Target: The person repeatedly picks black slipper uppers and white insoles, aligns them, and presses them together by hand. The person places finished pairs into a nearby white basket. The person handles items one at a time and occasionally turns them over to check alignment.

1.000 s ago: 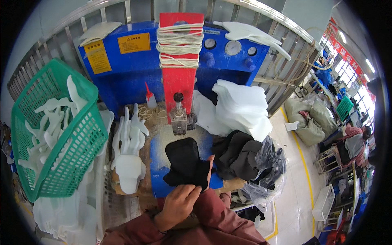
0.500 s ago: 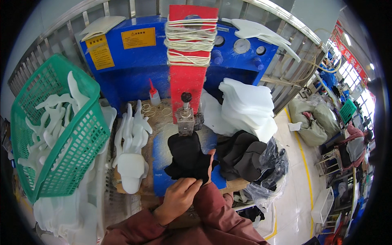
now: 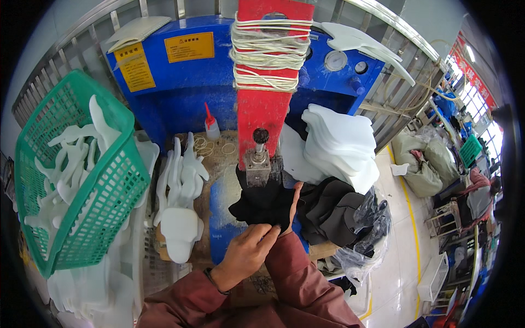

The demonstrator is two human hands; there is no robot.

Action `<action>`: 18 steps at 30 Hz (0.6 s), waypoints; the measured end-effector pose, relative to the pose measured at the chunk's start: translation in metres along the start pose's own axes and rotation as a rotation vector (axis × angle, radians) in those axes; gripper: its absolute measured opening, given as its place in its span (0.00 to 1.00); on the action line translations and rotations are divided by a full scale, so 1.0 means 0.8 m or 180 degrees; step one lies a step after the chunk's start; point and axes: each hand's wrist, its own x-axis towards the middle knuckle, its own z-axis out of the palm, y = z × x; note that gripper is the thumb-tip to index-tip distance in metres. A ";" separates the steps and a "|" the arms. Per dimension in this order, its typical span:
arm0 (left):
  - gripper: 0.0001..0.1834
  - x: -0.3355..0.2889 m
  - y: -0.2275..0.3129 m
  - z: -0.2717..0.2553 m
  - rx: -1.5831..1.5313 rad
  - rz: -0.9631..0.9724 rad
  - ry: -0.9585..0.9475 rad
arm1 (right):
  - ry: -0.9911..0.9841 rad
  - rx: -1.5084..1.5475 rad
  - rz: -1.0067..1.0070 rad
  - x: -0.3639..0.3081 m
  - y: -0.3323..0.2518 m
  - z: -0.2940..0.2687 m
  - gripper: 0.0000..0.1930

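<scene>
A black fabric-like piece (image 3: 262,206) lies beneath the metal head (image 3: 257,168) of a red machine arm (image 3: 262,109); its far end is hidden behind that head. My left hand (image 3: 245,258) pinches the piece's near edge between thumb and fingers. On the other side, my right hand (image 3: 295,203) holds the right edge, one finger stretched along it and the rest covered by the black material. A blue pad (image 3: 220,236) shows under the work. Right beside my right hand sits a pile of similar black pieces (image 3: 334,212).
White shaped sheets (image 3: 343,143) are stacked behind the black pile. At left stands a green basket (image 3: 101,216) of white pieces, with more white pieces (image 3: 180,232) beside the pad. A red-tipped bottle (image 3: 212,130) stands before the blue machine body (image 3: 191,82). A plastic bag (image 3: 366,240) hangs at right.
Both hands have moved the black piece away from me, so its far end is now under and behind the metal head. The view has shifted slightly.
</scene>
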 end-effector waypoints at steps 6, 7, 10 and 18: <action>0.20 0.009 -0.004 0.005 -0.0027 0.0033 -0.0061 | 0.0491 0.0149 -0.0453 0.009 -0.001 0.014 0.48; 0.21 0.011 -0.004 0.006 -0.0035 0.0019 -0.0062 | 0.0655 0.0021 -0.0506 0.011 -0.001 0.017 0.48; 0.16 0.017 -0.003 0.008 -0.0025 -0.0082 -0.0065 | 0.0524 -0.0061 -0.0524 0.017 -0.003 0.022 0.47; 0.16 0.023 0.000 0.012 0.0024 -0.0121 -0.0025 | -0.0072 0.0007 -0.0329 0.019 -0.008 0.008 0.46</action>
